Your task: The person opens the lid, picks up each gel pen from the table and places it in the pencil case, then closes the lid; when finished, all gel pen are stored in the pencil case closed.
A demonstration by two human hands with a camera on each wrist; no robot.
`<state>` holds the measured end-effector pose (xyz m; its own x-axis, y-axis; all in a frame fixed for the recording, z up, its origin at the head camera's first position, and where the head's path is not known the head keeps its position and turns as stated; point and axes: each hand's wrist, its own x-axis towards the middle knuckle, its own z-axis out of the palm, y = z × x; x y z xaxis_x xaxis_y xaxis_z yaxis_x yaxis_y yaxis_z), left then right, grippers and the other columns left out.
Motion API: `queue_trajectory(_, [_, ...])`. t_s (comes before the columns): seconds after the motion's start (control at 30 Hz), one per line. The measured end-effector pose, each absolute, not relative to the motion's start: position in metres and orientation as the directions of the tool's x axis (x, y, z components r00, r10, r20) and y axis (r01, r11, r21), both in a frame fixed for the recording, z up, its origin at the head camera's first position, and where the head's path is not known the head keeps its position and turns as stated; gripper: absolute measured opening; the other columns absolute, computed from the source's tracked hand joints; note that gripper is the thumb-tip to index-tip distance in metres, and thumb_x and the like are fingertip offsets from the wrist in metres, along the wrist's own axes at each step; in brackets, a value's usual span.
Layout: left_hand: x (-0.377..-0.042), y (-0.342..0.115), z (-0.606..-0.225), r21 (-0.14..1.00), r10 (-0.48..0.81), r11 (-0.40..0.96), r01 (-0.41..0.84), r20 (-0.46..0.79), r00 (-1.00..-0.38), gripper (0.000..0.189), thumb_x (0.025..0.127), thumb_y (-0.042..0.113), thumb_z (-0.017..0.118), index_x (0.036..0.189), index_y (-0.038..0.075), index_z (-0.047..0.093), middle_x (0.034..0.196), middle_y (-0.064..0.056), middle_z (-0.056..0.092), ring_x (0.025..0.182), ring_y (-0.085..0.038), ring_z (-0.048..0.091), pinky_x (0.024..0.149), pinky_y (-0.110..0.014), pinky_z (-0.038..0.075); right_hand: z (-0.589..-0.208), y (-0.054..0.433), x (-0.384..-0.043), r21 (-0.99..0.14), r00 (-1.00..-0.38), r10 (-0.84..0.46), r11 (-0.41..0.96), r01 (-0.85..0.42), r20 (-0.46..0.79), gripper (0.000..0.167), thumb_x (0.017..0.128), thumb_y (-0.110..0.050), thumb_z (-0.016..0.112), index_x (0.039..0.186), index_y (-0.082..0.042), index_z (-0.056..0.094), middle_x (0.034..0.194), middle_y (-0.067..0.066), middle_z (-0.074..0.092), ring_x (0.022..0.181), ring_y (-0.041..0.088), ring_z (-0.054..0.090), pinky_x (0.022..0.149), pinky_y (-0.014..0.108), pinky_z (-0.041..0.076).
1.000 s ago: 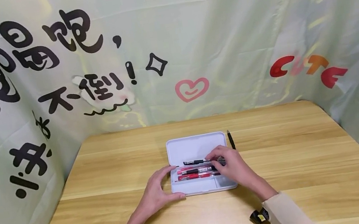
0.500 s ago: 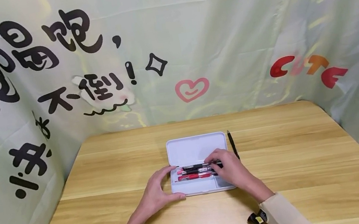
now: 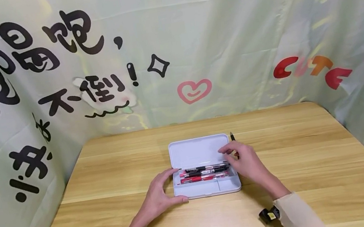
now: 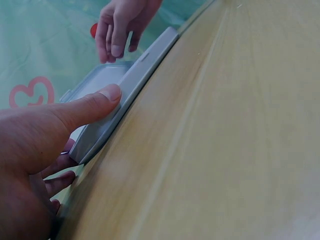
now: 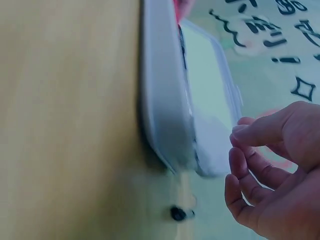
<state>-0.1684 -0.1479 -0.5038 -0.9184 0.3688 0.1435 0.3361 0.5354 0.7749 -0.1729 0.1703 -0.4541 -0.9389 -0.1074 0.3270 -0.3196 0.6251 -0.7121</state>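
A white pencil case (image 3: 193, 153) lies unfolded in the middle of the table in the head view. Several pens, among them a black pen (image 3: 205, 172) and a red pen (image 3: 201, 178), lie side by side in its long compartment. My left hand (image 3: 157, 196) grips the case's left end, thumb at the front edge and fingers at the back; the left wrist view shows the thumb on the case wall (image 4: 131, 85). Above the case's right end hovers my right hand (image 3: 249, 162), its fingers loosely bent with nothing between them in the right wrist view.
Another black pen (image 3: 232, 137) lies just right of the case, partly hidden by the right hand. The wooden table (image 3: 302, 173) spreads around the case. A printed cloth (image 3: 228, 42) hangs behind the table and along both sides.
A black pen that my right hand held over the compartment now lies in it with the others. That hand has let go and moved up and right. The left hand has stayed put.
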Motion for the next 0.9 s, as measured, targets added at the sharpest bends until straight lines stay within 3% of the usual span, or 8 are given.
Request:
queue_trajectory(0.17, [-0.169,-0.148,-0.504,0.781,0.370,0.529,0.333,0.141,-0.918,0.091,0.064,0.049,0.097,0.142,0.024,0.060,0.149,-0.007,0.055,0.137,-0.036,0.047,0.112,-0.065,0.034,-0.449,0.188,-0.175,-0.719,-0.942,-0.041,0.636,-0.281,0.332,0.022,0.092,0.004,0.071,0.113,-0.002,0.074,0.100,0.009,0.073,0.091,0.023,0.066,0.077,0.046,0.057])
queue_trajectory(0.3, [-0.169,-0.148,-0.505,0.780,0.373,0.528,0.336,0.142,-0.917,0.090,0.064,0.048,0.097,0.142,0.023,0.060,0.149,-0.007,0.055,0.136,-0.035,0.048,0.112,-0.064,0.035,-0.451,0.198,-0.177,-0.729,-0.950,0.005,0.643,-0.237,0.313,0.027,0.093,0.001,0.072,0.120,0.000,0.070,0.098,0.009,0.072,0.093,0.025,0.066,0.077,0.038,0.058])
queue_trajectory(0.47, [-0.168,-0.148,-0.505,0.776,0.373,0.533,0.337,0.142,-0.917,0.090,0.064,0.049,0.097,0.142,0.023,0.060,0.149,-0.008,0.055,0.136,-0.036,0.048,0.112,-0.064,0.035,-0.460,0.208,-0.180,-0.744,-0.973,0.016,0.647,-0.166,0.231,0.037,0.091,0.002,0.074,0.126,0.006,0.064,0.098,0.015,0.069,0.089,0.027,0.066,0.075,0.033,0.059])
queue_trajectory(0.7, [-0.168,-0.147,-0.504,0.770,0.374,0.537,0.344,0.149,-0.916,0.090,0.065,0.049,0.096,0.142,0.022,0.060,0.148,-0.009,0.055,0.136,-0.036,0.048,0.112,-0.064,0.036,-0.467,0.213,-0.181,-0.718,-0.997,0.023,0.695,-0.038,0.074,0.050,0.087,-0.006,0.079,0.131,0.007,0.060,0.099,0.016,0.067,0.088,0.027,0.064,0.077,0.040,0.057])
queue_trajectory(0.9, [-0.169,-0.147,-0.504,0.766,0.372,0.539,0.351,0.157,-0.915,0.090,0.064,0.049,0.096,0.142,0.022,0.060,0.148,-0.008,0.055,0.136,-0.035,0.049,0.112,-0.063,0.036,-0.467,0.218,-0.181,-0.672,-0.999,0.031,0.740,-0.007,0.045,0.034,0.088,-0.002,0.076,0.120,0.007,0.066,0.094,0.013,0.069,0.084,0.025,0.064,0.076,0.041,0.056])
